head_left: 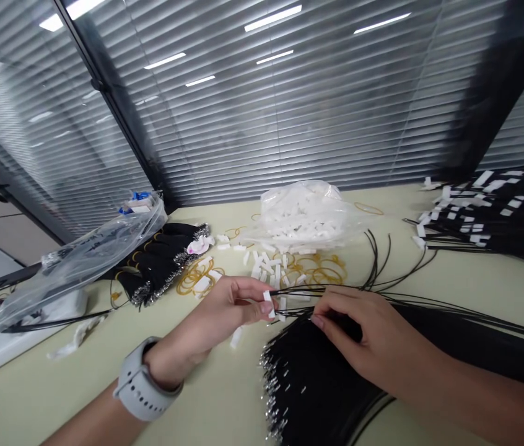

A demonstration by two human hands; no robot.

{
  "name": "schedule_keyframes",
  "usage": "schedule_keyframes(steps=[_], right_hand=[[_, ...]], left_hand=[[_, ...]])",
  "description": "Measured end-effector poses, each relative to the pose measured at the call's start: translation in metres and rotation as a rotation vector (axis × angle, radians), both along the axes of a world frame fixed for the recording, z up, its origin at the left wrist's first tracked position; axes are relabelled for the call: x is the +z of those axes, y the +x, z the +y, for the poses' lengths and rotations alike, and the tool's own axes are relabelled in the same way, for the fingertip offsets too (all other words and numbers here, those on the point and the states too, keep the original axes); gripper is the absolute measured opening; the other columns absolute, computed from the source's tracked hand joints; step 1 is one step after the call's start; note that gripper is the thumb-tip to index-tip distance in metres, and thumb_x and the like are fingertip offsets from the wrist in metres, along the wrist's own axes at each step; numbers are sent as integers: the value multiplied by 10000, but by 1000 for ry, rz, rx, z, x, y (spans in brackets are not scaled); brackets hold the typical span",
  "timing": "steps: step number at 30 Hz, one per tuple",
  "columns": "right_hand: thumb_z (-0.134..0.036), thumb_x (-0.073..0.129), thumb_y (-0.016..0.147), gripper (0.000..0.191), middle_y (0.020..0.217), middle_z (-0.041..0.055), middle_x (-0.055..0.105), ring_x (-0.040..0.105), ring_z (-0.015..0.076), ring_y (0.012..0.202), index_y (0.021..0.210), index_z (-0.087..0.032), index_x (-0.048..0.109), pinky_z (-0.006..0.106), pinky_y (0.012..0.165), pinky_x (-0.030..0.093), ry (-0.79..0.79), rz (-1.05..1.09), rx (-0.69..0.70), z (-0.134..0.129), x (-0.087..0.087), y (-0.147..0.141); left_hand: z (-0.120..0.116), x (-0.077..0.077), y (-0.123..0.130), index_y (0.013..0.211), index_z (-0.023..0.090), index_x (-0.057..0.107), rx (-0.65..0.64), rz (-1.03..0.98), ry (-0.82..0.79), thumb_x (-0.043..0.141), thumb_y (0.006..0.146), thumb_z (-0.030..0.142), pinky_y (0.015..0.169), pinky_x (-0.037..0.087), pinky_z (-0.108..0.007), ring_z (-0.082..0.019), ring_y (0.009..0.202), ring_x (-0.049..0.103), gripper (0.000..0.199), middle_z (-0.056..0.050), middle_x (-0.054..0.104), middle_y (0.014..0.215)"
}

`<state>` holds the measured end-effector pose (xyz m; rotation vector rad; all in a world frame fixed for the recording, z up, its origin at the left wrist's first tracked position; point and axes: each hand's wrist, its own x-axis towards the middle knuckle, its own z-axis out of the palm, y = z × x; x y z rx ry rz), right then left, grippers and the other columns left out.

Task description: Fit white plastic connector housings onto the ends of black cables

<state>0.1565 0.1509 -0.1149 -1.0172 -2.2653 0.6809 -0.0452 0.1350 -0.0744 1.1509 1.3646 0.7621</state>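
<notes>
Between the thumb and fingers of my left hand [229,306], a small white connector housing [268,304] is pinched upright. A few thin black wires [301,289] run from about this housing toward the right; I cannot tell which are inserted. My right hand [376,328] is closed with thumb and index fingertip together at a black wire just right of the housing. Under and beside it lies a thick bundle of black wires [322,378] with silvery metal tips [271,393] facing left. Loose white housings [266,266] lie scattered behind my hands.
At the back stands a clear bag [306,210] of white pieces. Yellow rubber bands [322,271] lie in front. Wires with white housings [480,204] are piled at right. On the left are tied black wire bundles [157,260] and a plastic bag [99,248]. Window blinds [280,111] rise behind.
</notes>
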Motion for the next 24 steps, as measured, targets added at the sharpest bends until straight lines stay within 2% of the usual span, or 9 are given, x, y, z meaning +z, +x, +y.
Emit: schedule_keyframes(steps=[12, 19, 24], right_hand=[[-153, 405, 810, 166, 726, 8, 523, 468, 91, 695, 710, -160, 537, 230, 635, 366, 90, -14, 30, -1, -5, 1], [-130, 370, 831, 189, 747, 20, 508, 440, 98, 707, 749, -160, 538, 245, 656, 359, 266, 32, 68, -2, -7, 2], [-117, 365, 834, 193, 734, 25, 495, 427, 95, 689, 743, -149, 533, 238, 633, 350, 280, 32, 65, -1, -7, 2]], left_hand=[[0, 0, 1, 879, 139, 598, -16, 82, 12, 671, 656, 273, 734, 419, -225, -82, 691, 582, 270, -18, 653, 733], [-2, -1, -1, 896, 148, 610, -36, 153, 30, 681, 637, 292, 728, 410, -233, -102, 726, 577, 305, -26, 642, 773], [-2, -1, 1, 894, 148, 618, -38, 167, 8, 686, 629, 307, 701, 413, -222, -100, 722, 580, 317, -26, 642, 790]])
